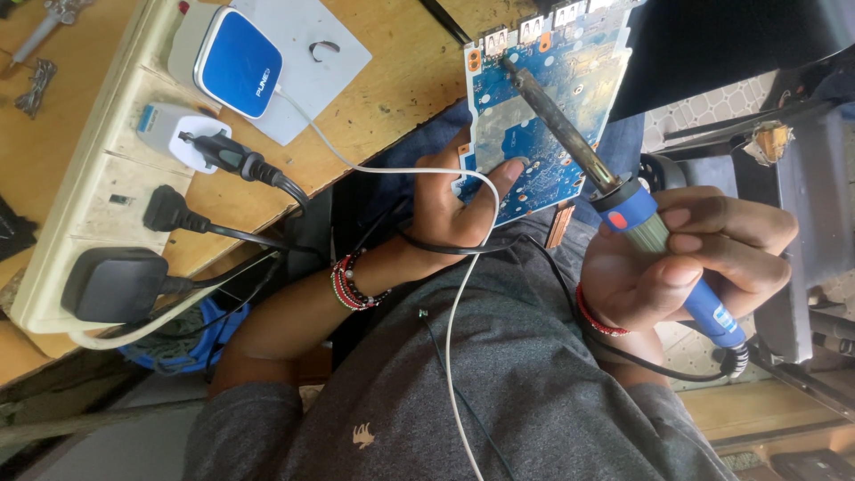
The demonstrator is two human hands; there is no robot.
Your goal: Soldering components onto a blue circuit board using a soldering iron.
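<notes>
Closest to my view was the grey shirt [499, 383], with a white cable [459, 294] trailing over it. My right hand [686, 258] was closed around the blue-handled soldering iron [614, 187], its tip resting near the top edge of the blue circuit board [543, 116]. My left hand [454, 205] gripped that board's lower edge, thumb pressed on it. A cream power strip [80, 187] sat on the wooden bench [401, 80].

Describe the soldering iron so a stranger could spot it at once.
Start at the blue circuit board held over the lap by the left hand. Crossing its face is the soldering iron, gripped by the right hand. Its dark metal shaft and blue handle distinguish it from the surrounding cables.
</notes>
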